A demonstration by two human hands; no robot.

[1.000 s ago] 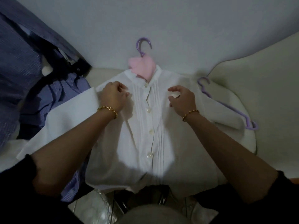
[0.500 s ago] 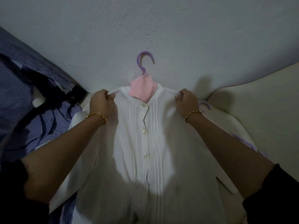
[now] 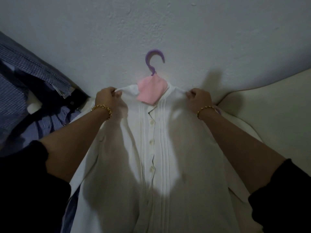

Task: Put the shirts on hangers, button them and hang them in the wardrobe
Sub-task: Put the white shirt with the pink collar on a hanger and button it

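The white pleated shirt (image 3: 156,148), with buttons running down its placket, is sitting on a purple hanger (image 3: 154,59). A pink collar lining (image 3: 151,91) is showing. The left hand (image 3: 107,98) and the right hand (image 3: 200,98) are each pinching a shoulder. Blue checked shirts (image 3: 25,78) are crowding the left edge. A cream upholstered surface (image 3: 269,106) is lying on the right, and a white textured wall (image 3: 168,31) is standing behind.

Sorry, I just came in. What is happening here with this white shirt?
A person holds a white pleated button-front shirt by its shoulders, the left hand gripping one and the right hand the other. The shirt is on a purple plastic hanger, whose hook shows above a pink cloth piece at the collar. The visible front buttons look fastened. Blue checked shirts lie heaped to the left. No wardrobe is in view.
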